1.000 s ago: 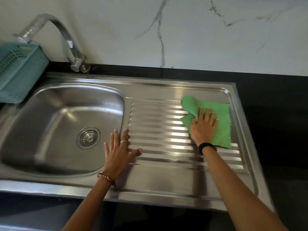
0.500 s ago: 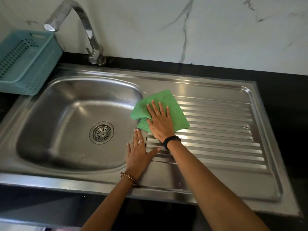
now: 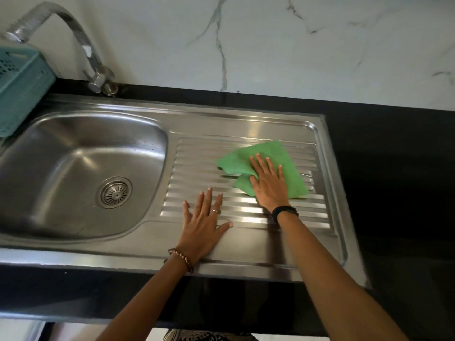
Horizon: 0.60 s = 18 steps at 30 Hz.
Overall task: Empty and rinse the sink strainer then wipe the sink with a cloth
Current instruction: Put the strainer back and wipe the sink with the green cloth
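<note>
**Wipe-down stage: cloth on the draining board, basin not done yet**

So we're on the wiping part of the job. The right hand (image 3: 269,185) lies flat, fingers spread, palm pressing the green cloth (image 3: 283,156) onto the ridged draining board (image 3: 197,168) of the sink (image 3: 246,119). It's not a pinch at all, the grip is wide open and just pushes down on the fabric. The cloth is partly bunched at its left edge, with one corner folded under near the thumb.

The left hand (image 3: 204,230) is also splayed open and holds nothing, resting flat on the steel at the near edge of the board, just right of the basin, looks like bracing.

The strainer (image 3: 114,192) sits seated in the drain at the bottom of the basin and looks clean from here, so I'd guess the empty-and-rinse bit is finished.

Next move, I reckon: cover the rest of the ridges, working along the grooves rather than across, then take the cloth into the basin (image 3: 73,168). A few droplets show on its far wall. The tap (image 3: 73,33) and a teal basket (image 3: 22,94) are off to the left.
</note>
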Motion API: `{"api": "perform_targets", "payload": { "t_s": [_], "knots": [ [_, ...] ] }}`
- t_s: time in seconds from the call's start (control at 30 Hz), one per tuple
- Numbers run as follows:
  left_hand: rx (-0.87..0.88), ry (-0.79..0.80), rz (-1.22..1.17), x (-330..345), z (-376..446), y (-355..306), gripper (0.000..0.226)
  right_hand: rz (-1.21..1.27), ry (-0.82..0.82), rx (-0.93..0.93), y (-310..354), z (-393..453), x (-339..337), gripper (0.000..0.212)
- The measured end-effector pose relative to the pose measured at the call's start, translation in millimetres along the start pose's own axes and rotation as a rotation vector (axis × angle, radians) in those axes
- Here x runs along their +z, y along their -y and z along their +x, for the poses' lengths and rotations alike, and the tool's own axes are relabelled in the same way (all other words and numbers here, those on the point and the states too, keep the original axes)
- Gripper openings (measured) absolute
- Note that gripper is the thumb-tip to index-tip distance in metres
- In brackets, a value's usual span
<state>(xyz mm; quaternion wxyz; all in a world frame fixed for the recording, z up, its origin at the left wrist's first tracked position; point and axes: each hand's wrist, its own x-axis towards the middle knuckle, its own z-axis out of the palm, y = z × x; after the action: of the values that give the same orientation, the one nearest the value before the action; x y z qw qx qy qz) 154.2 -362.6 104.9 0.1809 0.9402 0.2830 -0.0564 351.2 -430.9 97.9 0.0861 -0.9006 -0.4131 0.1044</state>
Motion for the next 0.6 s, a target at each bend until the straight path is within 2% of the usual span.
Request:
{"api": "perform_targets", "payload": {
  "t_s": [0.13, 0.2, 0.47, 0.6],
  "knots": [
    [-0.051, 0.012, -0.033, 6.1, 3.6, -9.4, 0.077, -0.018, -0.033, 0.168, -73.0, -21.7, -20.1, 0.054],
    [-0.049, 0.011, -0.028, 5.1, 2.1, -8.6, 0.076, -0.014, -0.031, 0.2, -88.3, -31.1, -24.3, 0.054],
    [-0.014, 0.022, -0.061, 3.2, 1.2, -2.8, 0.076, 0.011, -0.083, 0.312, -64.4, -87.3, -2.6, 0.058],
    [-0.018, -0.012, -0.102, -0.6, -0.7, 11.8, 0.078, 0.008, -0.081, 0.373, -60.5, -65.3, -10.7, 0.057]
  ]
}}
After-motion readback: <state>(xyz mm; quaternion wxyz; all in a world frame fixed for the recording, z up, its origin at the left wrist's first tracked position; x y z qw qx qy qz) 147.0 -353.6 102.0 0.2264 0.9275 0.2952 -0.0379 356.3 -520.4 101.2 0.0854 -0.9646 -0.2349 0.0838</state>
